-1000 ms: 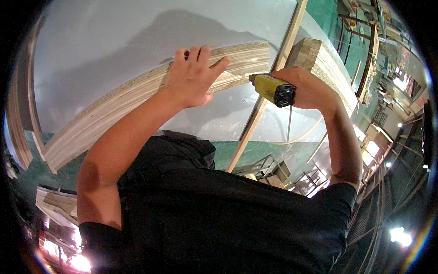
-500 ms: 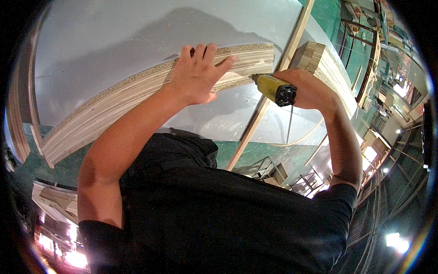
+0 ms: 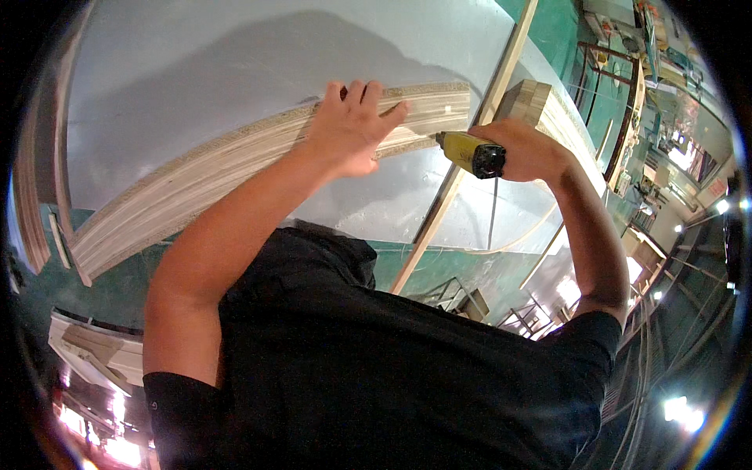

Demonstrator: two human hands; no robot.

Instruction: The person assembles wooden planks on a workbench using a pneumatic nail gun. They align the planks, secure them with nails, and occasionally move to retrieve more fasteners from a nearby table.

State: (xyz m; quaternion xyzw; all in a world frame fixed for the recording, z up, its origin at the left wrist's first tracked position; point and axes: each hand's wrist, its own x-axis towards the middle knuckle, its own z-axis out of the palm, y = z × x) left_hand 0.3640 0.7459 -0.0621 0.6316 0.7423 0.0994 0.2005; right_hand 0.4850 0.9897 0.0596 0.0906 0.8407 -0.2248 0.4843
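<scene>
While resting the left grip [image 3: 346, 135], fingers spread wide, on the curved wooden stack [image 3: 243, 153] lying across the grey counter [image 3: 356, 207], holds the yellow tool [image 3: 468, 153] in the right grip [image 3: 530, 150], nose at the stack's near edge.

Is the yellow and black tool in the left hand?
No, the right hand holds the tool; the left hand is on curved, striped wood.

A woodworking workshop: stacked wooden strips [image 3: 254, 146], a yellow handheld tool [image 3: 468, 153], a long batten [image 3: 502, 74]
</scene>
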